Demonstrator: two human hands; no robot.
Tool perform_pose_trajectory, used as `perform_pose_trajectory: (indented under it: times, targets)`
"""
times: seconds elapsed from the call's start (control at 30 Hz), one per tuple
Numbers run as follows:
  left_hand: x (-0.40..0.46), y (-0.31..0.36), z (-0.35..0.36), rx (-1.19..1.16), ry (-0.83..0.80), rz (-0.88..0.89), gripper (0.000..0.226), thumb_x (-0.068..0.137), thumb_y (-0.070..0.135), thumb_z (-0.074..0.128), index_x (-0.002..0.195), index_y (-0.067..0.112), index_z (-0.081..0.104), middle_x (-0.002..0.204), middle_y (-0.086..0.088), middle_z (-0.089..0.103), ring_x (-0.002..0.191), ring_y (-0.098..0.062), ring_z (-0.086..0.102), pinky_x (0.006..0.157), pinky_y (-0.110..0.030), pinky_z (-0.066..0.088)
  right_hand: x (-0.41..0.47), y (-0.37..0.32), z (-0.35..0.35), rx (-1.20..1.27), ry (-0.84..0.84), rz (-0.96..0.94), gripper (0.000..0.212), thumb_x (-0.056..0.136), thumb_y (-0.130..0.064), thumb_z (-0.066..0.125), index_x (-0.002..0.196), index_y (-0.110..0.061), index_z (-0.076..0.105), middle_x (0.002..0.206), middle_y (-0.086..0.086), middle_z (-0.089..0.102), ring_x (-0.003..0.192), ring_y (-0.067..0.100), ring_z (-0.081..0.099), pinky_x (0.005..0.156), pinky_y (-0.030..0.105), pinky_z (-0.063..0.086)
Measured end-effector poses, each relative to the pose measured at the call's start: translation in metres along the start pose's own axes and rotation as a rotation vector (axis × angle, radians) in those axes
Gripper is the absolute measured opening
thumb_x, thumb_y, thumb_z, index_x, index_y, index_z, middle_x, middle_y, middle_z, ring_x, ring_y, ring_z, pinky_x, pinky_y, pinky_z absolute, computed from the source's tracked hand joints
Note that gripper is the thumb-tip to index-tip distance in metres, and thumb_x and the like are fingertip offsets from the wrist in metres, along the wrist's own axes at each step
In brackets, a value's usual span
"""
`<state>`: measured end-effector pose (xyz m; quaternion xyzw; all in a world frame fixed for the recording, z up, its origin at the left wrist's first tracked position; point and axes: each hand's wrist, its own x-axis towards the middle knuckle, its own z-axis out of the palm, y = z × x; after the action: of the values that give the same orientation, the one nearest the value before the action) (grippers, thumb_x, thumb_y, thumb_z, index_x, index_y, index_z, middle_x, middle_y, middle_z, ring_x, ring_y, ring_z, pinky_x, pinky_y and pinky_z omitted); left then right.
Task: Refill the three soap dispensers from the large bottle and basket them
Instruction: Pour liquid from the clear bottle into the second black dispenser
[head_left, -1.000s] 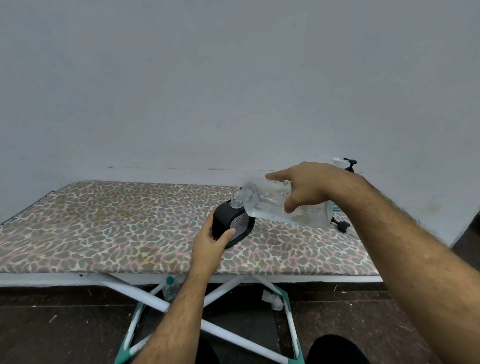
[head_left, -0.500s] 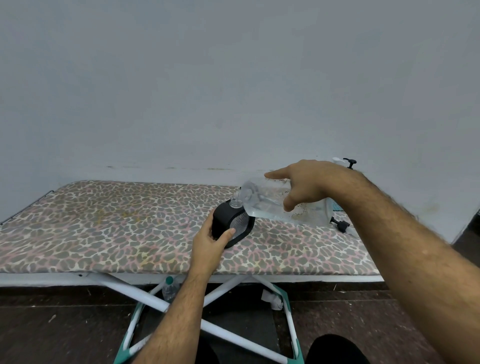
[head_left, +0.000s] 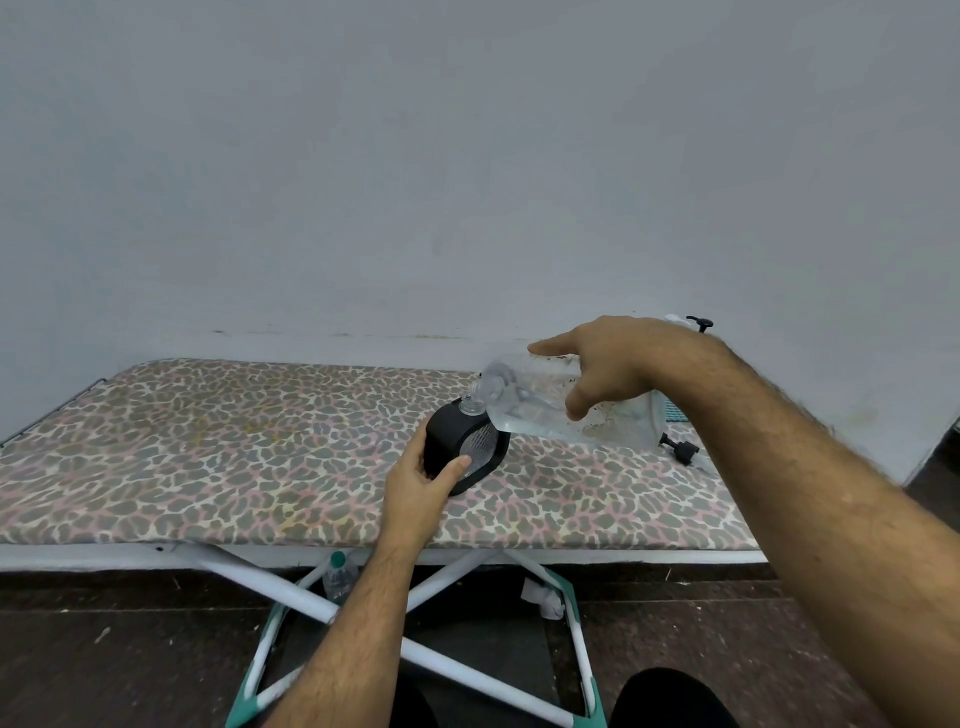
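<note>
My right hand (head_left: 610, 364) grips a large clear bottle (head_left: 540, 405), tipped nearly on its side with its mouth over the neck of a black dispenser (head_left: 457, 441). My left hand (head_left: 421, 483) holds that black dispenser upright on the leopard-print table (head_left: 208, 441). Clear liquid lies in the lower part of the large bottle. A loose black pump head (head_left: 678, 449) lies on the table right of the bottle. Behind my right wrist a black pump top (head_left: 698, 323) of another dispenser sticks up, its body hidden. A teal basket edge (head_left: 675, 413) peeks out beside my right forearm.
A grey wall stands right behind the table. Under the table are crossed white legs with teal feet (head_left: 582, 623), a small plastic water bottle (head_left: 338, 574) and a dark floor. My knee shows at the bottom right.
Hardly anything has moved. The large bottle stays tipped over the black dispenser's neck, with both hands holding as before.
</note>
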<state>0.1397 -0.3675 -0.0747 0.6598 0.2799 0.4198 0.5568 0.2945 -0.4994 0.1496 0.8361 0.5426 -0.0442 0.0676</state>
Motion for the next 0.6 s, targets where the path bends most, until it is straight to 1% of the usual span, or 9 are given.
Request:
perform_pose_trajectory:
  times: [0.2, 0.37, 0.5, 0.6]
  targets:
    - [0.0003, -0.0006, -0.0002, -0.006, -0.001, -0.003, 0.063, 0.088, 0.015, 0.072, 0.145, 0.025, 0.046, 0.128, 0.014, 0.063, 0.111, 0.004, 0.062, 0.081, -0.012, 0.052, 0.002, -0.0019, -0.0013, 0.003, -0.012, 0.009, 0.088, 0.076, -0.043, 0.077, 0.148, -0.052, 0.028, 0.136, -0.009, 0.058, 0.104, 0.018, 0.066, 0.093, 0.039, 0.049]
    - [0.0009, -0.0011, -0.0004, 0.002, -0.002, 0.0, 0.063, 0.088, 0.016, 0.072, 0.145, 0.026, 0.046, 0.129, 0.013, 0.063, 0.111, 0.004, 0.062, 0.085, -0.014, 0.053, 0.0034, -0.0017, -0.0029, 0.0, -0.024, 0.016, 0.088, 0.074, -0.043, 0.077, 0.148, -0.052, 0.029, 0.137, -0.009, 0.057, 0.105, 0.019, 0.066, 0.09, 0.038, 0.049]
    - [0.0001, -0.0004, 0.0003, -0.014, -0.004, 0.002, 0.063, 0.088, 0.012, 0.072, 0.145, 0.023, 0.047, 0.129, 0.01, 0.063, 0.11, 0.003, 0.062, 0.078, -0.011, 0.052, 0.0039, -0.003, -0.0045, 0.006, -0.03, 0.015, 0.088, 0.075, -0.042, 0.077, 0.148, -0.051, 0.029, 0.142, -0.009, 0.054, 0.106, 0.019, 0.066, 0.091, 0.038, 0.048]
    - [-0.0001, -0.0004, 0.0005, -0.018, -0.003, 0.002, 0.064, 0.088, 0.012, 0.072, 0.145, 0.024, 0.047, 0.129, 0.009, 0.063, 0.111, 0.001, 0.063, 0.077, -0.011, 0.052, 0.0046, -0.0032, -0.0052, 0.009, -0.035, 0.022, 0.088, 0.074, -0.042, 0.078, 0.147, -0.052, 0.029, 0.142, -0.009, 0.054, 0.106, 0.019, 0.066, 0.092, 0.039, 0.048]
